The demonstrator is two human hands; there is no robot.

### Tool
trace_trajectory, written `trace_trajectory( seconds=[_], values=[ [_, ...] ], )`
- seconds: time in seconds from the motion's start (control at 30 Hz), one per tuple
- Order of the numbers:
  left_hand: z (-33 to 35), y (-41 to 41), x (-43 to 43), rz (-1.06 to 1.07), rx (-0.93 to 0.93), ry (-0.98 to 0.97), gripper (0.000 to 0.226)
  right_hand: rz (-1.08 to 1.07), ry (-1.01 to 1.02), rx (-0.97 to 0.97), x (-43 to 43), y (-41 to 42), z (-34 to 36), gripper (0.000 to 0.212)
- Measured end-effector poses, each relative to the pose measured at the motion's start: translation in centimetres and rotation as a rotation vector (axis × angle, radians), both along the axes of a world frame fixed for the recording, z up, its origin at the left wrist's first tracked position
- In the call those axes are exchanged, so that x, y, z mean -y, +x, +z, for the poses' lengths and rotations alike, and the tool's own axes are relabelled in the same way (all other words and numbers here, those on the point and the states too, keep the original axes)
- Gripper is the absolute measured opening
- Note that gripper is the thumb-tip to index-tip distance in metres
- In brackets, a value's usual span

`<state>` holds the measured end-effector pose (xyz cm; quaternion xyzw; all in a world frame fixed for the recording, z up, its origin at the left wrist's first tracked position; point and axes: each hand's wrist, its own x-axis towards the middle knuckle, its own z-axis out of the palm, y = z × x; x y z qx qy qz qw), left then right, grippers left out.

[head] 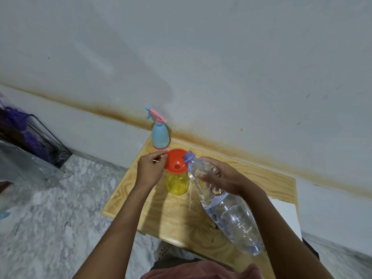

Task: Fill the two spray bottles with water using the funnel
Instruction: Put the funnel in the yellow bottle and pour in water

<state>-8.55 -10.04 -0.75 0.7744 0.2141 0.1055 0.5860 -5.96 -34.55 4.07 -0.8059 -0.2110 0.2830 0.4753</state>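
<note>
Pale wall (201, 57) with perhaps rust-stained band, marbled floor (50, 218), wooden table (141, 198).

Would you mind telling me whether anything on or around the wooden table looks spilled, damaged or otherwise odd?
No spill shows on the wooden table. The one oddity is a rusty brown speckled stain running along the pale wall just above the tabletop. The orange plastic funnel sits in the yellow translucent bottle, which looks as intended.

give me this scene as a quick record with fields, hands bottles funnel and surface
left hand: fingers pinch the funnel rim
right hand: grips the tilted water bottle
funnel: orange, seated in the yellow bottle's mouth
yellow bottle: upright, sprayer off
water bottle: clear, uncapped, mouth over the funnel
blue spray bottle: upright by the wall, pink sprayer on
surface: wooden table
</note>
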Motion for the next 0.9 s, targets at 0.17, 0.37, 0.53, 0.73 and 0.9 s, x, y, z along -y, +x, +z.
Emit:
trace_trajectory(
  seconds=[0.17,0.37,0.53,0.73,0.9],
  values=[
    [0.0,0.0,0.0,-0.003,-0.005,0.001,0.020,-0.091,0.151,0.055,0.4,-0.4,0.2,0.049],
    [0.2,0.0,0.1,-0.006,-0.006,0.015,0.020,-0.356,0.297,0.221,1.3,0.1,-0.2,0.056],
    [0.5,0.0,0.1,-0.006,-0.006,0.030,0.020,-0.587,0.385,0.389,1.1,0.5,-0.1,0.055],
    [0.7,0.0,0.2,-0.012,-0.008,0.047,0.019,-0.685,0.345,0.393,0.0,2.4,0.0,0.069],
    [0.7,0.2,0.3,-0.010,-0.004,0.051,0.019,-0.783,0.332,0.397,-0.8,3.6,-0.5,0.065]
  ],
)
